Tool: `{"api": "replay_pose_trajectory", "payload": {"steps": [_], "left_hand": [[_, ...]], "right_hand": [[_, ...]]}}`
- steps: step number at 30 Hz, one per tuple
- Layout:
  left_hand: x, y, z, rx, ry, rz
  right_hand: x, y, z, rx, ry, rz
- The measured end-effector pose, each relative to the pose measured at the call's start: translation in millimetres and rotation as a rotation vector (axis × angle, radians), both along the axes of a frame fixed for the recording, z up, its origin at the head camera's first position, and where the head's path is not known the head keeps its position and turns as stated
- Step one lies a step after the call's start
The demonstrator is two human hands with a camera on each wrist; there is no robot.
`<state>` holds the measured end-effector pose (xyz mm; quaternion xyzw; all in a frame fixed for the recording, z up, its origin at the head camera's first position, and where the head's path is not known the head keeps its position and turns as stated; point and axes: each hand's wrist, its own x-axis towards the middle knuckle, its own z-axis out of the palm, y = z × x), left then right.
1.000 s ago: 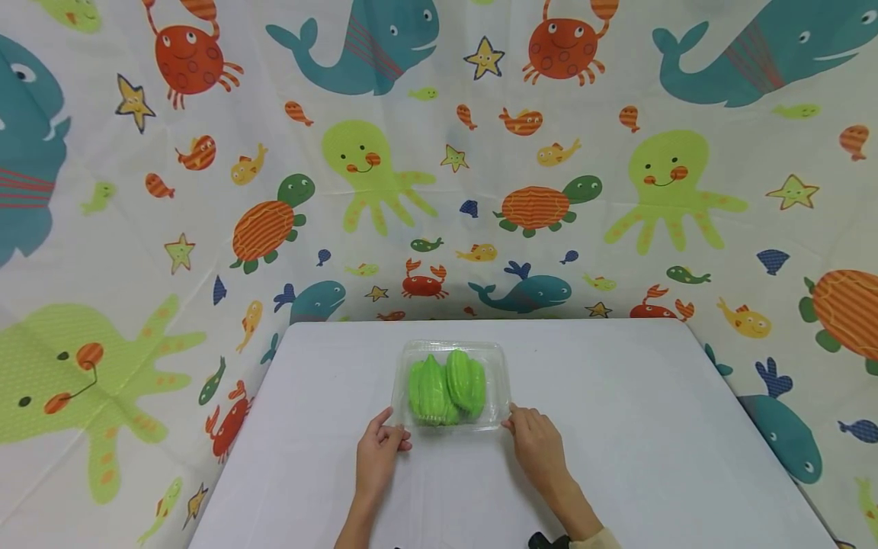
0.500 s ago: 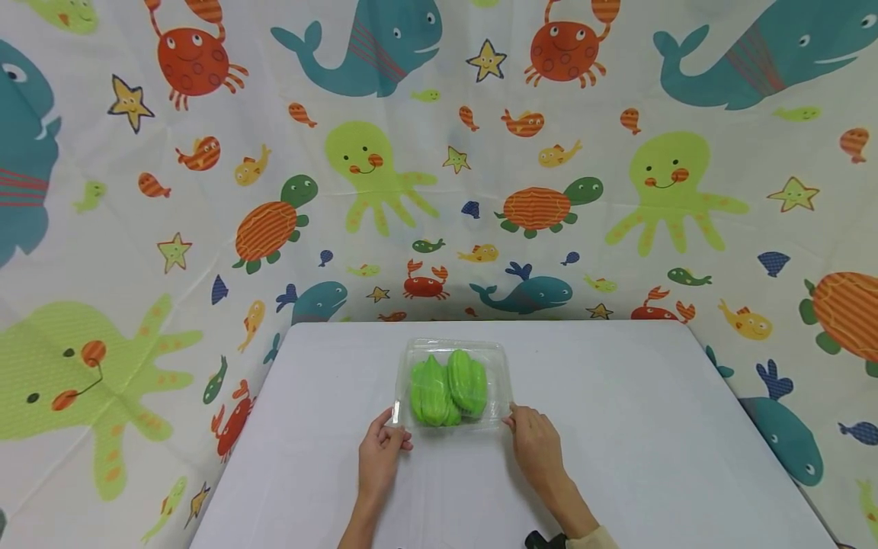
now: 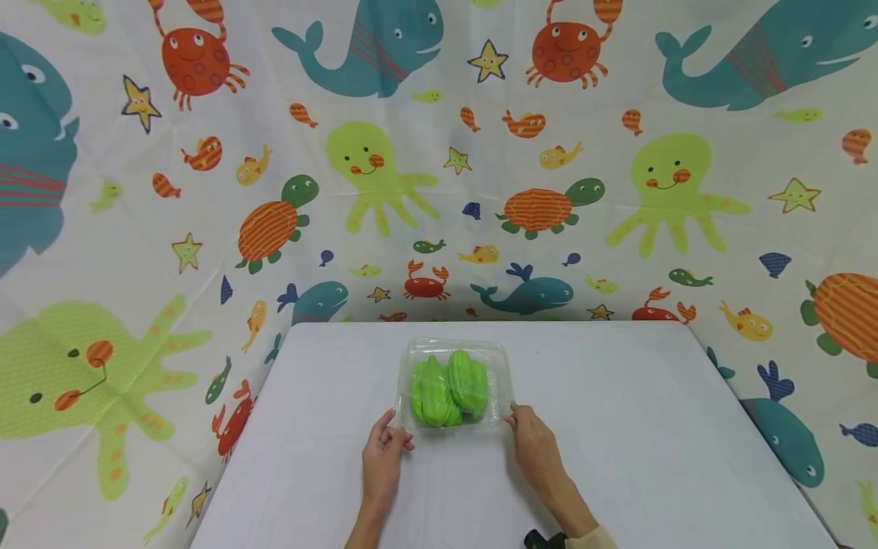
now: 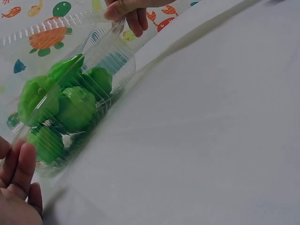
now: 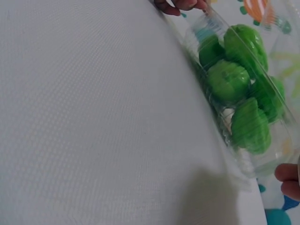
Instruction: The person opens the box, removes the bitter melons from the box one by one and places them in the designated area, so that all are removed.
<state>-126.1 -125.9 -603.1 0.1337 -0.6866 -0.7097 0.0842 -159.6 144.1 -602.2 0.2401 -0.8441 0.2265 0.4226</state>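
The left hand [image 3: 381,457] pinches the near left corner of a clear plastic clamshell box [image 3: 453,385], thumb and fingertips closed on its thin rim, while the right hand [image 3: 533,442] pinches the near right corner in the same way; the wrist views show fingertips curled over the ribbed edge at each end. The box sits on the white table [image 3: 617,457], near the middle and a little toward the far edge, with its lid down over the contents. Inside lie several bright green ridged fruits [image 3: 449,387], packed close together and touching the walls. Judging by the look of the plastic, the box is light, thin and springy, so it would likely buckle or pop open if squeezed at the middle of a wall; the stiffer corners and the folded rim, where both hands are now, seem the safest places to hold. The fruits give it most of its weight and could slide to one side if the box were tilted. The smooth surface looks slippery, so a grip on the rim lip should serve better than one on the flat lid. Behind the table hangs a cloth backdrop [image 3: 439,152] printed with whales, crabs, turtles and octopuses.
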Motion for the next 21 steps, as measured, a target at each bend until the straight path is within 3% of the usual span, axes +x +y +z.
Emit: {"api": "replay_pose_trajectory", "payload": {"steps": [12,21], "left_hand": [[-2.5,-0.3,-5.6,0.032,0.006,0.044],[-3.1,0.5,-6.1,0.064,-0.051,0.06]], "right_hand": [[-1.5,2.0,17.4,0.0,-0.081,-0.031],[-2.9,0.5,24.3,0.037,-0.006,-0.052]]}}
